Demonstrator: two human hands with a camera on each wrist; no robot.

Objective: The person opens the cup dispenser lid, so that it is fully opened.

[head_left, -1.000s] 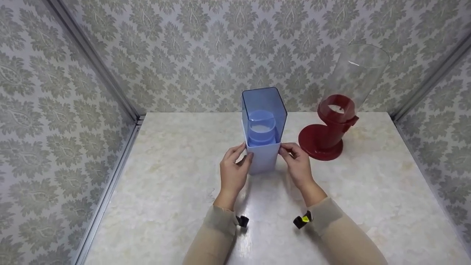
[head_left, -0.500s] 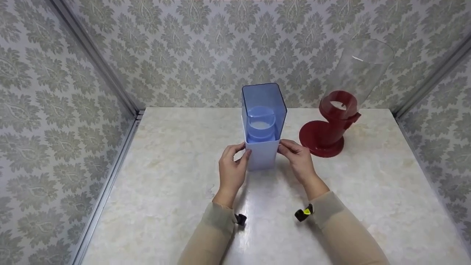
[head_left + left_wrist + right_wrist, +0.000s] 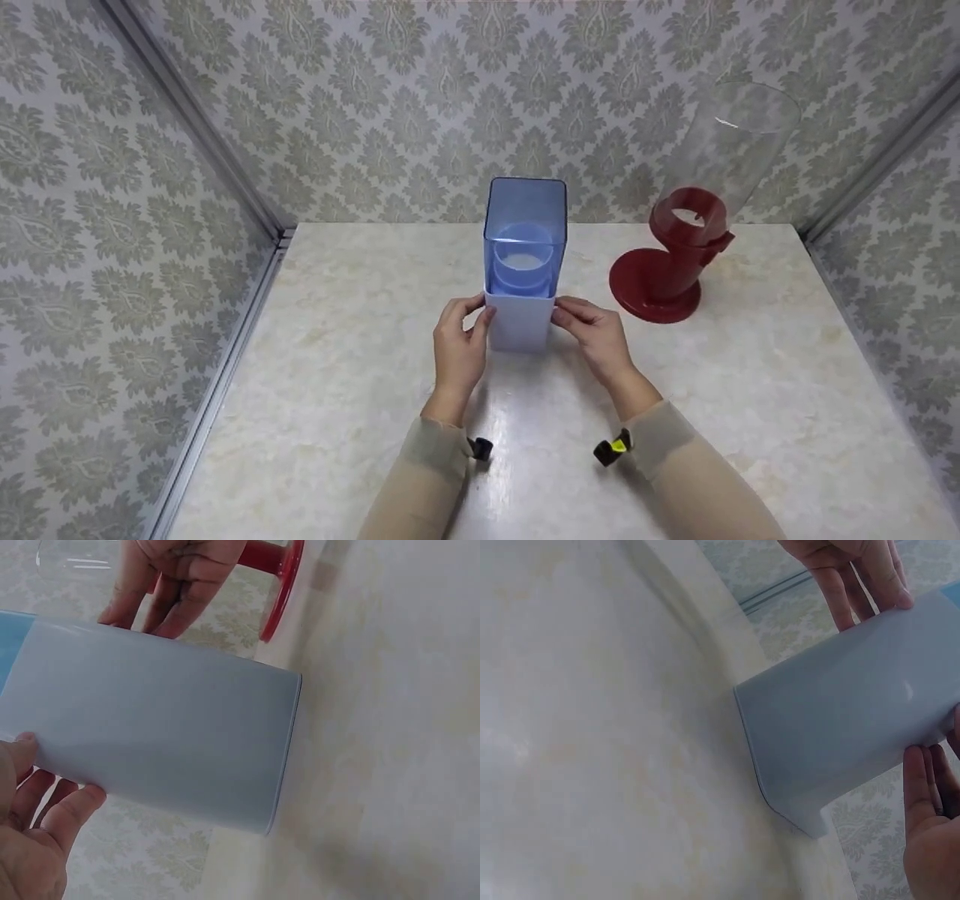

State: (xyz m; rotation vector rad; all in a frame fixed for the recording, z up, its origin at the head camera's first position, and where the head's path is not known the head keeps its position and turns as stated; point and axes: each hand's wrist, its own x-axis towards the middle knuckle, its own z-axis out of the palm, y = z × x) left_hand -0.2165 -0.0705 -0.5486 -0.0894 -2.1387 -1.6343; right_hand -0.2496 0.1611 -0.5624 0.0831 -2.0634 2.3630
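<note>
A tall square dispenser [image 3: 520, 322] stands upright at the middle of the table, with a white lower body and a see-through blue upper part [image 3: 529, 202]. A round blue ring or cup shape shows inside that part. My left hand [image 3: 459, 346] holds its left side near the top of the white body, the thumb toward the front. Against the right side, the fingers and thumb of my right hand [image 3: 598, 339] grip it at about the same height. The left wrist view shows the plain white body [image 3: 157, 720] between both hands; the right wrist view shows its base edge by the table.
To the right stands a red holder [image 3: 656, 285] with a round base and a tilted clear tube [image 3: 739, 142]. The marbled table [image 3: 345, 360] ends at a patterned back wall [image 3: 420, 112]. Metal rails [image 3: 225, 375] run along the left side.
The dispenser has shifted a little to the left and turned so its front faces me more squarely. Both hands have moved along with it, still holding its sides. The red holder stays put.
</note>
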